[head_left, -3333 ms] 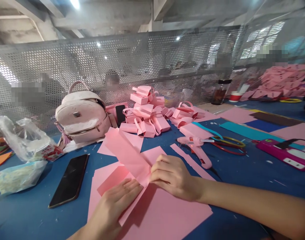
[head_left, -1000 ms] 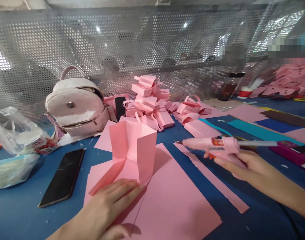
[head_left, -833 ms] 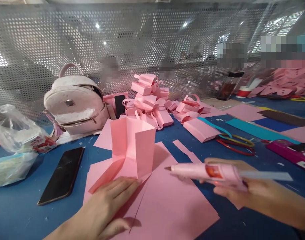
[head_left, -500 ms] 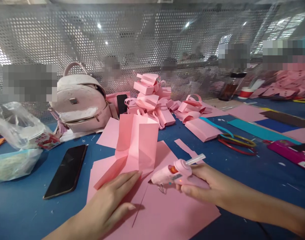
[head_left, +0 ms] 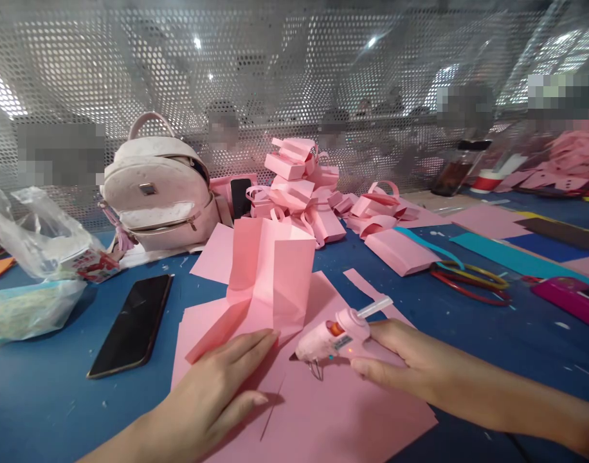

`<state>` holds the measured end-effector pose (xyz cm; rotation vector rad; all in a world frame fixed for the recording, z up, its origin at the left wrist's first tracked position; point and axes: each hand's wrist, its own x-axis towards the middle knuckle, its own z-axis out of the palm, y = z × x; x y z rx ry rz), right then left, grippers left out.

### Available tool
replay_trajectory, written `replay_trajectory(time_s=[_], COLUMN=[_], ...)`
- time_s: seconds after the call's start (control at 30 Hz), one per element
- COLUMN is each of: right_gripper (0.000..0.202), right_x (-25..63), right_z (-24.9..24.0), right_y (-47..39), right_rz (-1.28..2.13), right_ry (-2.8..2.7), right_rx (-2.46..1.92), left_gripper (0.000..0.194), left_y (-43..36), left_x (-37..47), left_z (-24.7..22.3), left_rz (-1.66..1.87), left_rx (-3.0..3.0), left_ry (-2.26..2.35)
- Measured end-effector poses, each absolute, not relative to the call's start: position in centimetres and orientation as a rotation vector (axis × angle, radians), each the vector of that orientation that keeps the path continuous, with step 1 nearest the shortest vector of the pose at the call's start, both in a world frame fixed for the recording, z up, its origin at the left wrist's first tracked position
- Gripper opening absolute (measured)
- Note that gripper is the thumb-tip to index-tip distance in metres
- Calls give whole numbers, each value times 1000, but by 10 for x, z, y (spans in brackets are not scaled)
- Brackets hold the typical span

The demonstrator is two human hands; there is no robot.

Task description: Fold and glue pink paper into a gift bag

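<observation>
My left hand lies flat, its fingers stretched out over the near edge of the folded paper, which stands partly upright on the pink sheets. My right hand is curled round the glue gun, tip toward my left. On the table, the phone lies further left.

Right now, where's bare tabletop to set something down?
Blue tabletop, small scraps aside: between black phone and left forearm; between magenta device and right forearm. Crowded: middle, with pink sheets and glue gun; behind, backpack and folded-paper pile.
</observation>
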<state>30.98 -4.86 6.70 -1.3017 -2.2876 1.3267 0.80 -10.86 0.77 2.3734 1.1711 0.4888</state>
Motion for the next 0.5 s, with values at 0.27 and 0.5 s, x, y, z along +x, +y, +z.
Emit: replay_trajectory(time_s=[0.27,0.5], right_gripper=[56,60], right_x=[318,317], right_z=[56,56], right_y=[-47,-52], right_rz=[1315,1224], right_ry=[-2281,-2201], right_rx=[-1359,-1484], left_gripper=[56,56], left_y=[-110,-109], left_x=[7,9], left_z=[9,9], left_rz=[458,471], left_rx=[2372,2365], left_ry=[1178,1182])
